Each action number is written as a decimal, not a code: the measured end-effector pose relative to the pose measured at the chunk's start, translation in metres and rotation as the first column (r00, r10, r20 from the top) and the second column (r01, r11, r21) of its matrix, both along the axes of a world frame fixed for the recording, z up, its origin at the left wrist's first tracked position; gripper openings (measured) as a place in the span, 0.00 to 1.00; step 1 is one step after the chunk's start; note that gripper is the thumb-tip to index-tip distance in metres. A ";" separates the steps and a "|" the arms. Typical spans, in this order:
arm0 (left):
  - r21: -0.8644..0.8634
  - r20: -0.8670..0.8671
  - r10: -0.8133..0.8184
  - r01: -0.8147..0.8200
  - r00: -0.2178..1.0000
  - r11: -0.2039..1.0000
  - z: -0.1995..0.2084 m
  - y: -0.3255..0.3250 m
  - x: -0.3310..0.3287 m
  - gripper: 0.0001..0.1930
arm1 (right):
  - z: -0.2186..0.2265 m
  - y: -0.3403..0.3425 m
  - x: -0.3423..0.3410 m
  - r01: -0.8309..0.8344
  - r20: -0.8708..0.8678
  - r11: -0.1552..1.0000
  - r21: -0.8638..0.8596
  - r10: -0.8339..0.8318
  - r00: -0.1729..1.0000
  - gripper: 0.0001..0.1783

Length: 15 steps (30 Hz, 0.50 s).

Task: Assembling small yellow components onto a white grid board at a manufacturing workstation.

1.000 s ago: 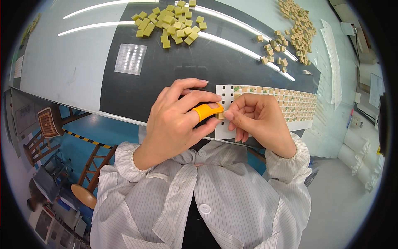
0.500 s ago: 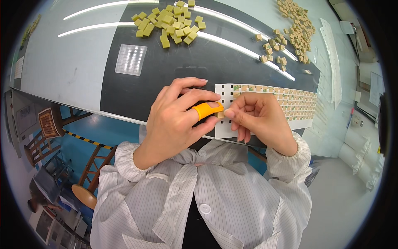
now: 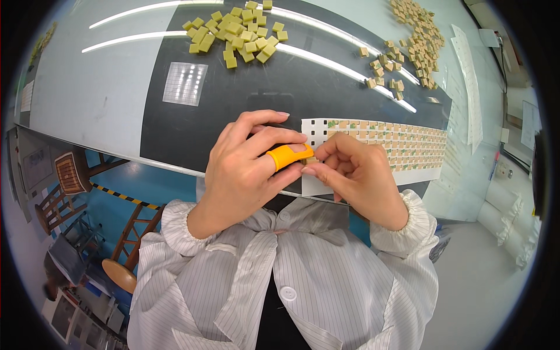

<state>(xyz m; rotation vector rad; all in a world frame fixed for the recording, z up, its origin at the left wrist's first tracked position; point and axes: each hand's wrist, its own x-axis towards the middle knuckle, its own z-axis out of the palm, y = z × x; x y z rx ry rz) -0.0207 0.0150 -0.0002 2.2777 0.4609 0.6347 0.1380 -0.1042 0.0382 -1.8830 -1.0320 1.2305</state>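
Note:
My left hand (image 3: 233, 166) wears an orange finger sleeve (image 3: 283, 157) on one finger. Between its thumb and fingers it pinches a small tan block (image 3: 311, 159), mostly covered by fingertips. Against that block's right side, my right hand (image 3: 364, 175) has its thumb and index finger brought close together. Whether a thin piece lies between those right fingertips is too small to tell. Under both hands lies a white sheet (image 3: 318, 186) with black square holes at its left end and rows of tan and green pads (image 3: 408, 143) across the rest.
A pile of yellow-green blocks (image 3: 233, 29) lies on the black mat (image 3: 233, 87) at the far side. Many tan blocks (image 3: 423, 44) are heaped far right. A small clear gridded sheet (image 3: 184, 84) lies left. Wooden stools (image 3: 122, 274) stand below the table's left edge.
My right hand has shifted slightly left and down, its thumb now lower beside the block. The left hand stays nearly in place, still pinching the block.

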 end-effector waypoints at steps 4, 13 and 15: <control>0.011 0.012 -0.004 0.004 1.000 1.000 -0.001 0.000 0.001 0.14 | 0.002 -0.001 0.002 -0.018 0.016 1.000 -0.002 0.018 1.000 0.08; 0.034 -0.003 0.012 -0.012 1.000 0.999 0.001 -0.002 0.001 0.14 | 0.008 -0.005 0.013 -0.418 0.539 0.683 0.599 0.043 0.841 0.16; 0.036 0.003 0.013 -0.013 1.000 0.999 0.001 -0.002 0.002 0.14 | 0.008 -0.007 0.012 -0.489 0.585 0.608 0.626 0.049 0.810 0.17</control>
